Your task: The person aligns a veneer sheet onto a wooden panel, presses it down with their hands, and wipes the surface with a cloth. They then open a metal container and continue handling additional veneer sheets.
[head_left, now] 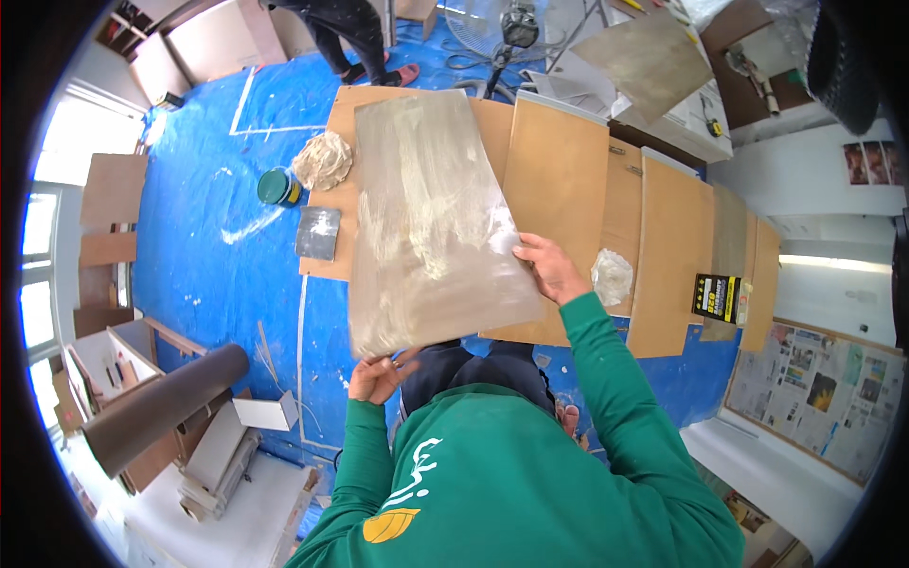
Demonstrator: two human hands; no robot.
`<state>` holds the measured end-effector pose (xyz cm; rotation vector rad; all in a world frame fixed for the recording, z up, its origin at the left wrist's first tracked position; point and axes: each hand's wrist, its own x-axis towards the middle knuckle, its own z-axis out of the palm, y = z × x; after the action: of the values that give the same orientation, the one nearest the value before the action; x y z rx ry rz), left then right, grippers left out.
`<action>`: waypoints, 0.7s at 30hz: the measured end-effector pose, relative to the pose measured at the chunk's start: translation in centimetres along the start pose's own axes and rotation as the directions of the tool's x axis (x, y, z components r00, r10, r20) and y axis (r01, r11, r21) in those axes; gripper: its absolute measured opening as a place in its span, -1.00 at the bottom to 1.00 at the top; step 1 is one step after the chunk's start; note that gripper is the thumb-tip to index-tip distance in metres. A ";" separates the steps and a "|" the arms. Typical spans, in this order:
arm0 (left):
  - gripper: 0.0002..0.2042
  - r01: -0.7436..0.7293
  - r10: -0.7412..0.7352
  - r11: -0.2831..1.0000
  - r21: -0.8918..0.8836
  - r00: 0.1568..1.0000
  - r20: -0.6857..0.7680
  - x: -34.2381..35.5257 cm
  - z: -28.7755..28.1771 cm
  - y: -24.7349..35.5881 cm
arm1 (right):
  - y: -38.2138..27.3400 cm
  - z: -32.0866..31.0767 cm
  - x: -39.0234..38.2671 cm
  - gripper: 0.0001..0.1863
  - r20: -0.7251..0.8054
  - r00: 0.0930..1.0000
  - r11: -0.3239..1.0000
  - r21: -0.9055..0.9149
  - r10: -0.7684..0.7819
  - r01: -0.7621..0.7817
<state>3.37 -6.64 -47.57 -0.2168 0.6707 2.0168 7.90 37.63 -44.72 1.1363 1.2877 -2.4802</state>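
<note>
A large, thin grey-beige sheet (398, 275) with glossy pale streaks across its face is held up in front of me, tilted over the bench. My right hand (554, 270) grips its right edge, thumb on the upper face and the other fingers mostly out of sight. At the near edge, by the left corner, my left hand (377, 379) has hold of the sheet, its fingers partly hidden. Left of the sheet lie a small dark grey square plate (318, 234), a crumpled cream cloth (323, 161) and a green-lidded tub (278, 187).
Brown boards (554, 170) lie side by side to the right. On them are a white crumpled cloth (612, 275) and a black-and-yellow tin (718, 298). Blue sheeting (199, 246) covers the floor. A large brown roll (166, 407) stands lower left; another person's legs (346, 38) and a fan (473, 24) are beyond.
</note>
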 end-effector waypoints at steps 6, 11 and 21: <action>-0.38 0.008 -0.067 0.941 -0.338 0.984 -0.163 10.7 -7.9 2.3 | -2.5 -0.1 -7.7 -0.48 -0.091 0.995 0.993 -0.105 0.037 -0.047; -0.24 0.155 -0.114 0.976 0.152 0.962 -0.248 19.0 -3.5 3.0 | -2.7 -3.1 -11.2 -0.40 -0.214 0.969 0.846 -0.533 -0.120 -0.013; -0.09 0.198 -0.193 0.936 0.291 0.980 -0.045 27.3 6.7 -5.5 | 1.9 -13.3 -21.9 -0.41 -0.446 0.879 0.948 -0.319 -0.168 0.019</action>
<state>-5.44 19.51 -55.29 -0.1166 0.9127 1.7027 31.71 41.59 -35.96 1.6830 1.8128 -2.0177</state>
